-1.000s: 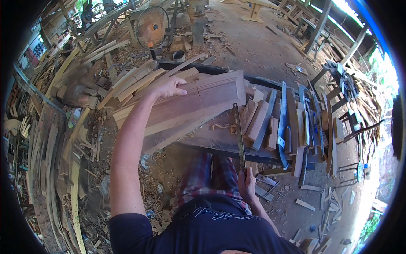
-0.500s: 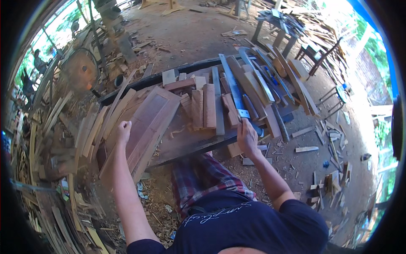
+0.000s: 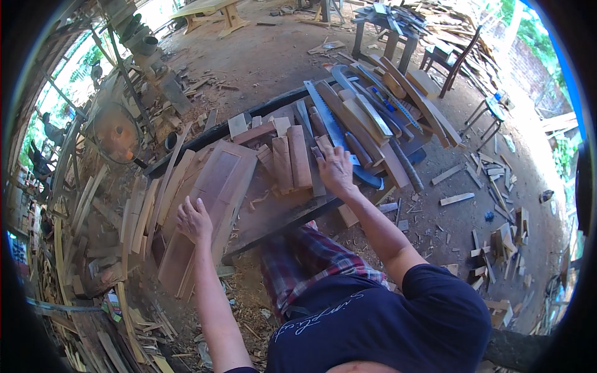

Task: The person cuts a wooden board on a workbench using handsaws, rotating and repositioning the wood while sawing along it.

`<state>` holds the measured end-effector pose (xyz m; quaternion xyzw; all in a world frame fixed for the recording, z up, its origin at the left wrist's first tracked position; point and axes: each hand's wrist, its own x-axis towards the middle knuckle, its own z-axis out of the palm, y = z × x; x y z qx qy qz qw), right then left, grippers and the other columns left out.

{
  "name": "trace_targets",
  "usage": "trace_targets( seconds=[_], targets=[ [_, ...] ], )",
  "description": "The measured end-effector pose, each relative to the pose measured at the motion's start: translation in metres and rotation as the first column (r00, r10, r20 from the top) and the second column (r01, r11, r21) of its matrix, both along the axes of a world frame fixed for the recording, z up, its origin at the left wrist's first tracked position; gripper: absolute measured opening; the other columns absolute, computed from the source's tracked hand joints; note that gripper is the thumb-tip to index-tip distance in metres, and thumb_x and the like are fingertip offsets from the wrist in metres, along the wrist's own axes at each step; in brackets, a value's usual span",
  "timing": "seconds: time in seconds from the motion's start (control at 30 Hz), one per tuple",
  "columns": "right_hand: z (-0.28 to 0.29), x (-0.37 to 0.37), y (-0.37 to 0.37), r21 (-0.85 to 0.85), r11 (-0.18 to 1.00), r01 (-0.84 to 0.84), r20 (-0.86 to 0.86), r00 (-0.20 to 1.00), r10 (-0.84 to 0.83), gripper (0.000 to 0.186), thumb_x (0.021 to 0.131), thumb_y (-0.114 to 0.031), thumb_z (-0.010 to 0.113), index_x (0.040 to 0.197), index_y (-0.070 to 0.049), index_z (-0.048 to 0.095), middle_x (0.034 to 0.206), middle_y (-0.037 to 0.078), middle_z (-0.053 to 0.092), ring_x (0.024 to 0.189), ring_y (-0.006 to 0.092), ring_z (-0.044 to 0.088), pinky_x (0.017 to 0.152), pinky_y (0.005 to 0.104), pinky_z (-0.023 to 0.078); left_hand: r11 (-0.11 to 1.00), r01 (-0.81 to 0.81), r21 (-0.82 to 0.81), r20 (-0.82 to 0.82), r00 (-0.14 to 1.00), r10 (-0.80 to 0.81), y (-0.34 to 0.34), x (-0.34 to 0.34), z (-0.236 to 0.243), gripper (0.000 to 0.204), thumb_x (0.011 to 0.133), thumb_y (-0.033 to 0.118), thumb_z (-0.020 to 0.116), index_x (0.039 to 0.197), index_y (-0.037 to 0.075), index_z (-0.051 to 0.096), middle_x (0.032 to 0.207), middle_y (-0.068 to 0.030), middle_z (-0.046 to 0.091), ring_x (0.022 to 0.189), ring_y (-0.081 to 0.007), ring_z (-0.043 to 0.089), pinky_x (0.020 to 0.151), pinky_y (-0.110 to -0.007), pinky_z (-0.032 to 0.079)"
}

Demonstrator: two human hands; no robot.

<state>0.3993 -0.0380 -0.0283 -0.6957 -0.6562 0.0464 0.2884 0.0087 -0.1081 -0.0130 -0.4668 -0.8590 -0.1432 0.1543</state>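
My left hand (image 3: 194, 221) is open, fingers spread, over the lower part of a reddish-brown framed wooden panel (image 3: 217, 174); whether it touches cannot be made out. My right hand (image 3: 336, 170) reaches over the bench with its fingers apart, at a short wooden block (image 3: 323, 145) that it partly covers. Just right of that hand lies a handsaw (image 3: 328, 115), its long toothed blade pointing away and its dark handle near the bench's front edge. Left of the hand are a narrow grey-brown strip (image 3: 316, 177) and two upright-lying shaped blocks (image 3: 300, 158).
Chisel-like tools, planks and a second, curved-handled saw (image 3: 341, 76) crowd the right of the bench (image 3: 273, 230). Long boards (image 3: 148, 208) lean at the left. A round dusty disc (image 3: 116, 132) stands beyond them. Wood scraps (image 3: 457, 199) litter the floor; a chair (image 3: 451, 62) stands far right.
My right hand has let go of the handsaw and shifted left onto the block beside it. My left hand has opened from a closed shape and come lower over the panel.
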Motion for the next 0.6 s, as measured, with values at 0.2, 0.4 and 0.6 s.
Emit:
trace_targets(
  seconds=[0.2, 0.4, 0.6],
  targets=[
    [-0.002, 0.055, -0.035, 0.034, 0.989, 0.142, 0.115, 0.983, -0.145, 0.04, 0.079, -0.021, 0.067, 0.115, -0.005, 0.057, 0.115, 0.017, 0.051, 0.11, 0.0361, 0.05, 0.087, 0.0509, 0.04, 1.0, -0.031, 0.001, 0.049, 0.998, 0.031, -0.002, 0.008, 0.006, 0.048, 0.096, 0.05, 0.043, 0.132, 0.019, 0.052, 0.131, -0.0117, 0.052, 0.123, -0.0303, 0.046, 0.097, -0.053, 0.037],
    [-0.008, 0.074, -0.044, -0.235, 0.972, 0.022, 0.242, 0.97, 0.036, 0.057, 0.076, -0.011, 0.064, 0.13, -0.004, 0.048, 0.124, 0.019, 0.046, 0.116, 0.0372, 0.049, 0.091, 0.0523, 0.038, 0.999, -0.043, 0.018, 0.091, 0.995, 0.041, -0.002, 0.011, 0.013, 0.047, 0.096, 0.047, 0.044, 0.131, 0.018, 0.054, 0.129, -0.0121, 0.054, 0.123, -0.0292, 0.047, 0.1, -0.051, 0.035],
    [-0.015, 0.066, -0.041, -0.103, 0.994, 0.019, 0.24, 0.971, 0.007, 0.056, 0.073, -0.007, 0.063, 0.127, -0.002, 0.047, 0.12, 0.021, 0.046, 0.111, 0.0399, 0.052, 0.09, 0.0504, 0.042, 0.998, -0.057, 0.011, 0.128, 0.99, 0.055, -0.003, 0.013, 0.012, 0.046, 0.096, 0.046, 0.044, 0.13, 0.017, 0.055, 0.129, -0.0121, 0.054, 0.123, -0.0297, 0.047, 0.101, -0.052, 0.035]
  ],
)
